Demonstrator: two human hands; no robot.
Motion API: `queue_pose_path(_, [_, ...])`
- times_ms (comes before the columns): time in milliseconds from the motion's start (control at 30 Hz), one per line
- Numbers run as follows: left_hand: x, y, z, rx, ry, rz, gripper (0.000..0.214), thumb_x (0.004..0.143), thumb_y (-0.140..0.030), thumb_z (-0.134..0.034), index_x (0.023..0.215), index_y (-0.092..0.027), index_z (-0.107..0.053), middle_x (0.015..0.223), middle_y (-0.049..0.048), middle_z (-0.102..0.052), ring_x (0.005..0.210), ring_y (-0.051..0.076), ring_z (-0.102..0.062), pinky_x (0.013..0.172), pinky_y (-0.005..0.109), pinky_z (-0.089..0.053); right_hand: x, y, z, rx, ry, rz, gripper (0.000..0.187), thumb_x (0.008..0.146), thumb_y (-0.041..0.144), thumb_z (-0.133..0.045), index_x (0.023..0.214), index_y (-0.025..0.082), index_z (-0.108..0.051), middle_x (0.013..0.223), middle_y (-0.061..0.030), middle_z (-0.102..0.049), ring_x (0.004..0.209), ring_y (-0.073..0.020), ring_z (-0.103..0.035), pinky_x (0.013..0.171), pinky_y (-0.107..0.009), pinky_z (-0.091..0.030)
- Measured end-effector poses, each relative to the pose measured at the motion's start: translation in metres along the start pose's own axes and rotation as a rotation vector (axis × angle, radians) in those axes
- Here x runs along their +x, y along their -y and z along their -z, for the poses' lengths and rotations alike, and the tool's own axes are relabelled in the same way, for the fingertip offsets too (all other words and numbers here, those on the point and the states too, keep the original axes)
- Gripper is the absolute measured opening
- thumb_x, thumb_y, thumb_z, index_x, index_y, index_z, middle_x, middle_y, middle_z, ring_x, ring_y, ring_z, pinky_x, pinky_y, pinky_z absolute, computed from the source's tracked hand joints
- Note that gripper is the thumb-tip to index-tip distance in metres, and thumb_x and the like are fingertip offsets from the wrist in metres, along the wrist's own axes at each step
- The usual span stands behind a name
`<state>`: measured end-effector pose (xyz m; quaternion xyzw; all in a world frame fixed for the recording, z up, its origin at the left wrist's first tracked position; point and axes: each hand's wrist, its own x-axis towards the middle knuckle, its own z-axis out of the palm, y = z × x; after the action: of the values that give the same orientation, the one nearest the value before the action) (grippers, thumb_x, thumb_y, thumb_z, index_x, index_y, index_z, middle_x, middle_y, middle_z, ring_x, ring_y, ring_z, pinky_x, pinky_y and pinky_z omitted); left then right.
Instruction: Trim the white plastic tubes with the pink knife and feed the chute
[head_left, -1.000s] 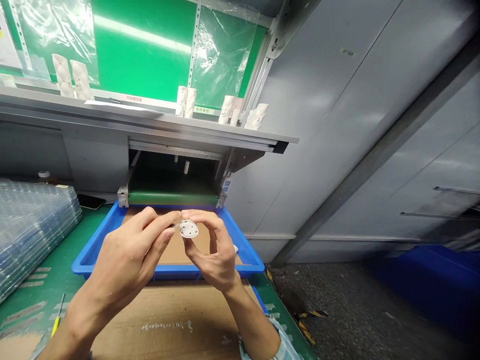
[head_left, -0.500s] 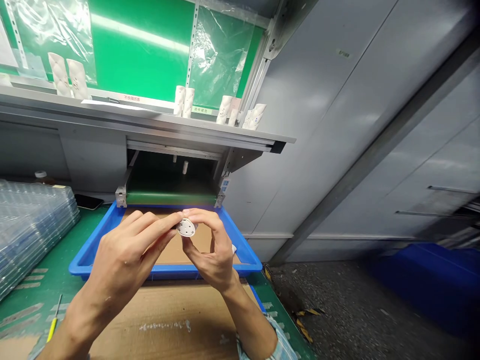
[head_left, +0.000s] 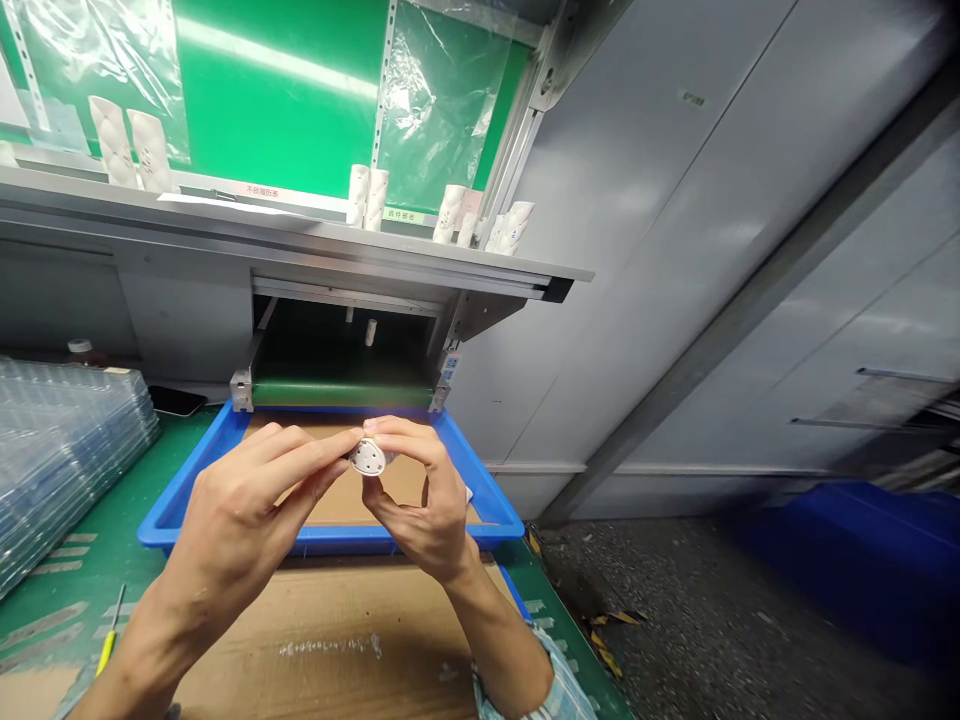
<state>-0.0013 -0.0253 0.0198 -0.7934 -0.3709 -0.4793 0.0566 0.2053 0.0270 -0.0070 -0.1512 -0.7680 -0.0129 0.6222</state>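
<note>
Head view: my left hand (head_left: 240, 510) and right hand (head_left: 424, 500) pinch a white moulded plastic cap (head_left: 368, 458) between curled fingers, its round face pocked with small holes. It sits above a blue plastic tray (head_left: 337, 540) lined with cardboard. Clear stacked blister trays (head_left: 67, 450) lie left on the green counter (head_left: 184, 430).

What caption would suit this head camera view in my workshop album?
Left hand and right hand grip a small white holed part above a blue tray.
</note>
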Motion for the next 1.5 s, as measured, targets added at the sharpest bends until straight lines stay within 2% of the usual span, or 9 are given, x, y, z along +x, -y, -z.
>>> queue_pose_path(167, [-0.001, 0.003, -0.001, -0.026, 0.002, 0.023, 0.029, 0.114, -0.028, -0.059, 0.138, -0.033, -0.073, 0.110, -0.0018, -0.080, 0.088, 0.015, -0.065, 0.082, 0.026, -0.050, -0.001, 0.001, 0.000, 0.003, 0.005, -0.014, 0.050, 0.093, 0.001, -0.072, 0.135, 0.027, -0.063, 0.122, -0.0091, -0.077, 0.118, -0.0253, -0.077, 0.101, -0.043, -0.066])
queue_pose_path(367, [0.001, 0.001, -0.001, -0.057, -0.008, 0.022, 0.029, 0.112, -0.025, -0.061, 0.136, -0.033, -0.075, 0.094, -0.0033, -0.074, 0.081, 0.013, -0.059, 0.077, 0.024, -0.047, 0.000, 0.003, 0.000, 0.060, 0.017, -0.080, 0.049, 0.093, 0.002, -0.074, 0.133, 0.028, -0.062, 0.122, -0.0092, -0.077, 0.117, -0.0258, -0.078, 0.101, -0.043, -0.066])
queue_pose_path(600, [0.005, -0.003, -0.001, -0.190, -0.052, 0.189, 0.025, 0.108, -0.036, -0.068, 0.130, -0.029, -0.077, 0.100, -0.0017, -0.078, 0.075, 0.011, -0.059, 0.070, 0.022, -0.047, -0.002, 0.002, -0.002, 0.181, 0.042, -0.105, 0.046, 0.097, 0.005, -0.073, 0.136, 0.026, -0.063, 0.126, -0.0099, -0.077, 0.123, -0.0246, -0.077, 0.110, -0.044, -0.065])
queue_pose_path(767, [0.008, -0.004, -0.005, -0.465, 0.132, 0.368, 0.038, 0.105, -0.046, -0.068, 0.136, -0.025, -0.074, 0.070, -0.0048, -0.064, 0.060, 0.011, -0.052, 0.057, 0.023, -0.041, -0.005, 0.002, -0.003, 0.191, 0.081, -0.095, 0.052, 0.095, 0.003, -0.072, 0.140, 0.027, -0.063, 0.125, -0.0083, -0.079, 0.125, -0.0253, -0.078, 0.117, -0.048, -0.062])
queue_pose_path(933, [0.007, -0.001, -0.003, -0.690, 0.216, 0.473, 0.040, 0.112, -0.044, -0.054, 0.139, -0.019, -0.070, 0.069, -0.0013, -0.067, 0.057, 0.012, -0.049, 0.056, 0.025, -0.038, -0.004, 0.001, -0.005, 0.157, 0.085, -0.040, 0.050, 0.094, 0.003, -0.073, 0.136, 0.027, -0.063, 0.125, -0.0067, -0.081, 0.121, -0.0255, -0.080, 0.117, -0.050, -0.063])
queue_pose_path(1033, [0.008, -0.001, 0.000, -0.722, 0.207, 0.473, 0.038, 0.112, -0.040, -0.053, 0.137, -0.018, -0.072, 0.069, -0.0008, -0.068, 0.056, 0.011, -0.046, 0.053, 0.024, -0.036, -0.005, 0.001, -0.005, 0.165, 0.080, -0.060, 0.048, 0.094, 0.005, -0.075, 0.136, 0.026, -0.064, 0.125, -0.0077, -0.081, 0.122, -0.0260, -0.080, 0.116, -0.048, -0.064])
queue_pose_path(1167, [0.008, -0.002, -0.001, -0.668, 0.228, 0.427, 0.044, 0.109, -0.043, -0.061, 0.147, -0.022, -0.069, 0.079, 0.0017, -0.073, 0.069, 0.014, -0.062, 0.059, 0.023, -0.044, -0.008, 0.000, -0.007, 0.230, 0.069, -0.124, 0.055, 0.095, 0.006, -0.075, 0.143, 0.027, -0.059, 0.127, -0.0091, -0.080, 0.122, -0.0255, -0.080, 0.113, -0.044, -0.065])
queue_pose_path(1267, [0.007, 0.001, -0.004, -0.569, 0.272, 0.362, 0.052, 0.106, -0.039, -0.066, 0.157, -0.027, -0.062, 0.073, -0.0025, -0.067, 0.065, 0.013, -0.057, 0.058, 0.022, -0.045, -0.010, 0.000, -0.008, 0.356, 0.064, -0.169, 0.065, 0.097, 0.008, -0.076, 0.152, 0.029, -0.051, 0.135, -0.0102, -0.078, 0.125, -0.0240, -0.079, 0.113, -0.042, -0.064])
queue_pose_path(1500, [0.002, 0.007, -0.005, -0.431, 0.203, 0.201, 0.051, 0.107, -0.038, -0.067, 0.157, -0.025, -0.063, 0.081, -0.0013, -0.070, 0.060, 0.010, -0.051, 0.056, 0.020, -0.045, -0.009, 0.006, -0.003, 0.552, 0.152, -0.280, 0.050, 0.113, 0.024, -0.054, 0.161, 0.033, -0.043, 0.159, -0.0116, -0.066, 0.154, -0.0261, -0.059, 0.132, -0.056, -0.046])
